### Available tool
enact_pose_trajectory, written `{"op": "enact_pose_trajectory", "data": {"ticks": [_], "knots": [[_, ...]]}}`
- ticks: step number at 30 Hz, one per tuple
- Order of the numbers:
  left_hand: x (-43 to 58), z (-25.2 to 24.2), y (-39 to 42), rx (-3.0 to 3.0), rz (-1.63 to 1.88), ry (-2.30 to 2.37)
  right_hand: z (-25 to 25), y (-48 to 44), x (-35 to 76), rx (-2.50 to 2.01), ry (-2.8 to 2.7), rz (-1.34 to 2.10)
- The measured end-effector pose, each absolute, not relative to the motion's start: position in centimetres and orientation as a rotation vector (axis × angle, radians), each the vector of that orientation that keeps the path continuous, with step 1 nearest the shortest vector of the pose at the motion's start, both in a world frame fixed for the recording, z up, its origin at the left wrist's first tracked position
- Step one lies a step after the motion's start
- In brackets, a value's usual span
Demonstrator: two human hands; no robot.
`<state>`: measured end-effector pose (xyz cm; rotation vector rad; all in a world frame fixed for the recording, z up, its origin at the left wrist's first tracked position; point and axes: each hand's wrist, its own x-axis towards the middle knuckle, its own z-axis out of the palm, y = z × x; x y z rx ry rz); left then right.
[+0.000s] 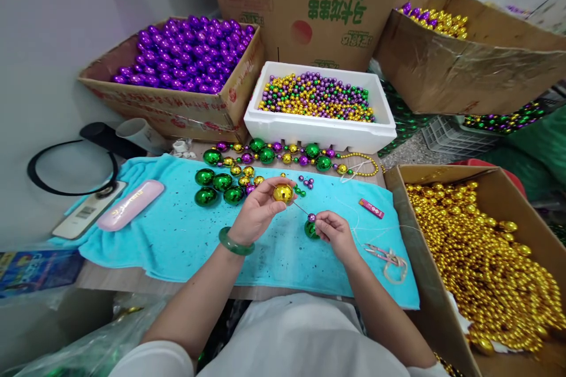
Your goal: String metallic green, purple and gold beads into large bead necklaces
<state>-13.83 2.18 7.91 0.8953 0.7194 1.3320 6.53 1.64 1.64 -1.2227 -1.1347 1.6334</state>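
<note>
My left hand (260,212), with a green bangle (236,242) at its wrist, pinches a large gold bead (283,193). A thin needle (301,208) runs from that bead toward my right hand (336,234). The right fingers are closed at a small purple bead (312,218) on the needle's line. Just below it is a green bead (311,230), partly covered by the fingers. Large green beads (214,182) lie in a group left of my left hand. Small green beads (300,191) and small purple beads (306,181) rest on the blue towel (177,247).
Finished-looking bead strings (267,155) lie before a white foam box (318,129) of small beads. Boxes of purple beads (190,53) and gold bead strings (490,265) flank the towel. Scissors (387,258), a pink case (131,205) and a small pink packet (371,208) lie on it.
</note>
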Motion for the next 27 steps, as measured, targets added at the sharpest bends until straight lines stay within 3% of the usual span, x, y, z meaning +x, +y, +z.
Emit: {"op": "enact_pose_trajectory", "data": {"ticks": [5, 10, 17, 27], "knots": [[-14.0, 6.0, 3.0, 1.24, 1.087, 0.982, 2.6, 1.5, 6.4, -1.235, -1.075, 1.587], [-14.1, 3.2, 6.2, 1.83, 0.84, 1.58, 2.7, 1.9, 7.5, -1.293, -0.947, 1.494], [-8.8, 1.2, 8.2, 2.376, 0.115, 1.71, 2.6, 1.6, 8.1, -1.333, -0.889, 1.457], [-7.6, -0.8, 7.9, 2.317, 0.057, 1.792, 2.5, 1.9, 9.1, -1.344, -0.882, 1.44]]}}
